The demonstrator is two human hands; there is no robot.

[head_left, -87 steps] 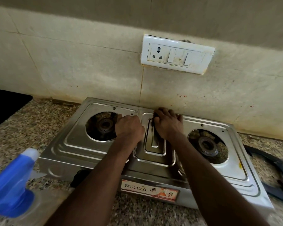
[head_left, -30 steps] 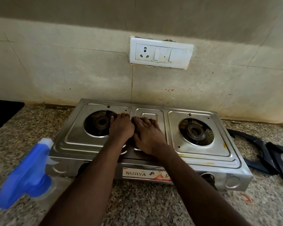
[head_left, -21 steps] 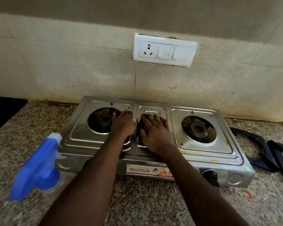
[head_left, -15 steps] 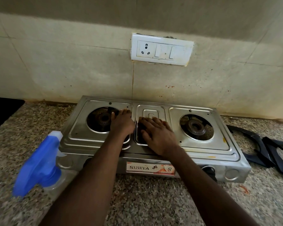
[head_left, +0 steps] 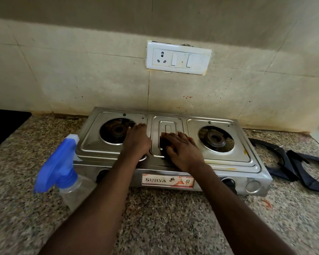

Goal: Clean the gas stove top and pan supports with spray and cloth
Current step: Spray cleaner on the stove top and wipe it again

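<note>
A steel two-burner gas stove (head_left: 226,161) stands on the granite counter against the wall, both burners bare. My left hand (head_left: 136,142) rests flat on the stove top beside the left burner (head_left: 118,130). My right hand (head_left: 182,150) presses with spread fingers on a dark cloth (head_left: 162,143) over the raised centre panel. Most of the cloth is hidden under the fingers. A clear spray bottle (head_left: 63,168) with a blue trigger head stands at the stove's front left corner. Two dark pan supports (head_left: 284,162) lie on the counter to the right.
A white socket and switch plate (head_left: 179,57) is on the stained tiled wall above the stove. The right burner (head_left: 215,139) is uncovered. The speckled counter (head_left: 164,218) stretches in front of the stove. A dark area (head_left: 4,126) lies at the far left.
My right hand has slid the cloth from the back of the centre panel toward its front. My left hand stays beside the left burner. The view has drawn back.
</note>
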